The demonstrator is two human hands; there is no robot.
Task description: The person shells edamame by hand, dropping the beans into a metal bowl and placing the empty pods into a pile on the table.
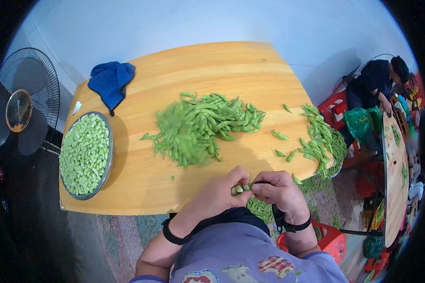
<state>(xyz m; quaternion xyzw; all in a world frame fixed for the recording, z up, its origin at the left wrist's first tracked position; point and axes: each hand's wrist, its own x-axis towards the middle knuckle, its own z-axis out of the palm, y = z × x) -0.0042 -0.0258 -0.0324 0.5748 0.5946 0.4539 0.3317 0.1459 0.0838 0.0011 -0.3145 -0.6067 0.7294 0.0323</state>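
My left hand (224,188) is closed around a few green edamame beans (239,189), whose ends show between its fingers near the table's front edge. Close against it, my right hand (279,191) pinches at a green edamame pod, mostly hidden by the fingertips. A dark band or strip shows at the right fingers. Beyond both hands lies a large heap of edamame pods (222,113) on the wooden table (203,61). To the left, a metal bowl (110,155) is full of shelled pale green beans (84,155).
More pods (316,134) spill over the table's right corner, with a few loose ones nearby. A blue cloth (111,82) lies at the back left. A fan (26,101) stands left. Behind my right side is a red stool (333,243). Another person (370,85) works at a round table (395,188).
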